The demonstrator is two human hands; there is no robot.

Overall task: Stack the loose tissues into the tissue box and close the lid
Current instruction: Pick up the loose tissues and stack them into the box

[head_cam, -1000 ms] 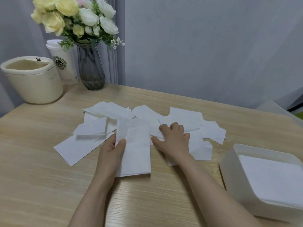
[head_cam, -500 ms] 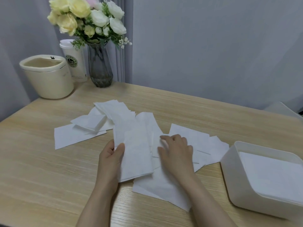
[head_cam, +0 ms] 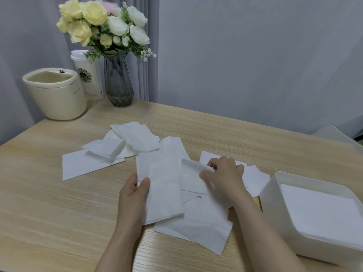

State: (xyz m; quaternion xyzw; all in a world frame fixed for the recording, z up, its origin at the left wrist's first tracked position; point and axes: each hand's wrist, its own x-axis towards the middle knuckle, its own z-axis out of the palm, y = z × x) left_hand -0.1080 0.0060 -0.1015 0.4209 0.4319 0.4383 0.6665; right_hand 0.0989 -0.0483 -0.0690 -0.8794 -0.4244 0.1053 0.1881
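- A wooden table (head_cam: 49,203) is set against a grey wall (head_cam: 255,55), with a grey curtain (head_cam: 23,46) behind its far left corner.
- A long folded tissue (head_cam: 163,193) is pinched at its left edge by the left hand (head_cam: 133,195), thumb on top, fingers underneath.
- The corner of a smaller tissue (head_cam: 191,179) is pinched and lifted by the curled fingers of the right hand (head_cam: 225,177), just right of the long one.
- A larger sheet (head_cam: 198,226) is spread flat on the table under both held tissues, nearest the person.
- More loose tissues (head_cam: 255,177) are seen under and beyond the right hand, touching the box side.
- A further pile (head_cam: 135,138) lies behind the left hand, with one flat sheet (head_cam: 82,167) at its left end.
- The white tissue box (head_cam: 275,203) stands at the right table edge, open, with a flat stack (head_cam: 322,213) of tissues inside.
- What may be a white lid (head_cam: 335,134) is partly seen behind the box; it cannot be told for certain.
- At the far left corner a cream bin (head_cam: 57,97), a paper cup (head_cam: 88,75) and a glass vase (head_cam: 117,85) of yellow and white flowers (head_cam: 102,26) are grouped.
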